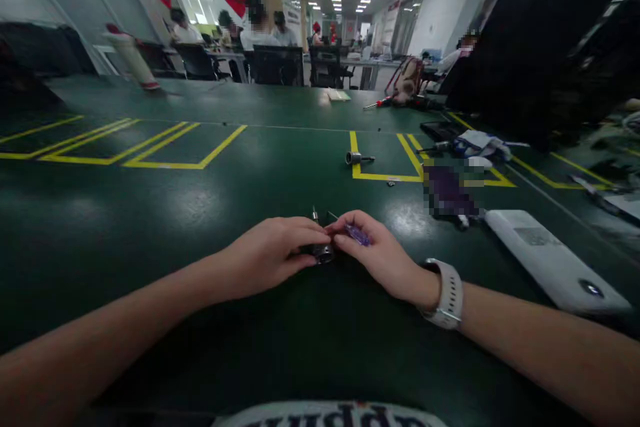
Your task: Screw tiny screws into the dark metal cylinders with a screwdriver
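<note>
In the middle of the green table, my left hand (285, 247) is closed around a dark metal cylindrical part (324, 253), its round open end facing me. A thin metal shank (315, 215) rises just beyond the fingers. Close against it, my right hand (375, 247) pinches what looks like a small screwdriver with a purple handle (358, 234). A thin shaft (332, 215) shows past its fingertips; the fingers hide where it ends. Further off lies a similar metal part with a round head and a shank (354, 158), near a tiny metal piece (391, 183).
Yellow tape outlines (165, 164) mark the table (150, 213). At right lie a white case (545, 253), a blurred purple item (447, 190) and a blue-white cloth (483, 145). A red-handled screwdriver (380, 103) rests at the back. People sit at desks beyond.
</note>
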### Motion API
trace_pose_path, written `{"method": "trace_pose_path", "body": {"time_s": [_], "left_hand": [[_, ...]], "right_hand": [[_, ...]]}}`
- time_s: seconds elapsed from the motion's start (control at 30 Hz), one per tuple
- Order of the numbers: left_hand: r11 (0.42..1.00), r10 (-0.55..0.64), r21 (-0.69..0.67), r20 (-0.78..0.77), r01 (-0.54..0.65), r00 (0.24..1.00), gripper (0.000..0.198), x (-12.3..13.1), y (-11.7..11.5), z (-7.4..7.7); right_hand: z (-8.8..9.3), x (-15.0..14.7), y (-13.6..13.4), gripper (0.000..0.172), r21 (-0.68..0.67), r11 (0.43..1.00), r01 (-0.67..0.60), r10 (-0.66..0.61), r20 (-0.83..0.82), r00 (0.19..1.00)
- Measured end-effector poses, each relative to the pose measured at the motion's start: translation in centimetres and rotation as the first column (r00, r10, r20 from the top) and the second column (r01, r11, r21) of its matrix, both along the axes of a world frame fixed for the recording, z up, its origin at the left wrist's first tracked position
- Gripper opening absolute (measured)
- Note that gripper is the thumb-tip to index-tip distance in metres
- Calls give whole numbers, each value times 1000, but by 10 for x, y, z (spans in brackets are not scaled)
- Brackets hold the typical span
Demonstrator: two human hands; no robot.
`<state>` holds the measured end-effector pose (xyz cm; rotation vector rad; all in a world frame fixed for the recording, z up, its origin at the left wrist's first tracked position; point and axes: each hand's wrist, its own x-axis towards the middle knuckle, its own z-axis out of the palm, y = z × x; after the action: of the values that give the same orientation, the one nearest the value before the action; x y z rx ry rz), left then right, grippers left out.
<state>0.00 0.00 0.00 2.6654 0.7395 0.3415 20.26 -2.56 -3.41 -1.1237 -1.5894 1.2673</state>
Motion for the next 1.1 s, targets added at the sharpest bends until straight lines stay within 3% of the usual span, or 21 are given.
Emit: {"method": "trace_pose_path", "body": {"time_s": [0.13,0.23,0.37,0.5,0.6,0.67,0.77,0.87,0.93,1.0,1.1], "left_hand": [[999,8,41,47,-10,999,31,0,1,-7],[988,1,153,55,-9,998,30,1,1,-12],[932,-5,362,29,-6,1000,29,3,1,-17],[871,-46,489,12,34,999,30,0,2,-19],[834,-104,546,16,78,994,31,-2,4,-21],[849,-120,522,38,83,992,31,-3,5,-22],[933,-38,360,166,-24,985,30,-1,6,-22],[976,189,32,373,-217,908,25,2,9,-19],[919,386,-262,459,-293,800,25,3,11,-16],[801,559,-518,467,-300,685,29,5,13,-13],[649,707,-717,445,-254,550,32,6,14,-11]], "right_hand": [[-1,0,-2,10,-37,999,18,-21,-77,997],[-7,3,0,10,-6,998,55,-55,-122,991],[-15,7,4,11,56,989,133,-126,-117,985],[-16,7,4,13,74,987,140,-130,-115,985],[-14,5,3,12,102,981,166,-153,-124,980],[-15,5,3,12,103,977,187,-172,-138,975],[-15,7,5,18,85,977,198,-181,-176,968],[-11,12,5,22,105,971,213,-185,-225,957],[-7,15,5,27,136,962,237,-203,-225,953],[-3,18,4,34,155,958,242,-212,-188,959],[0,20,3,37,157,963,217,-198,-130,972]]}}
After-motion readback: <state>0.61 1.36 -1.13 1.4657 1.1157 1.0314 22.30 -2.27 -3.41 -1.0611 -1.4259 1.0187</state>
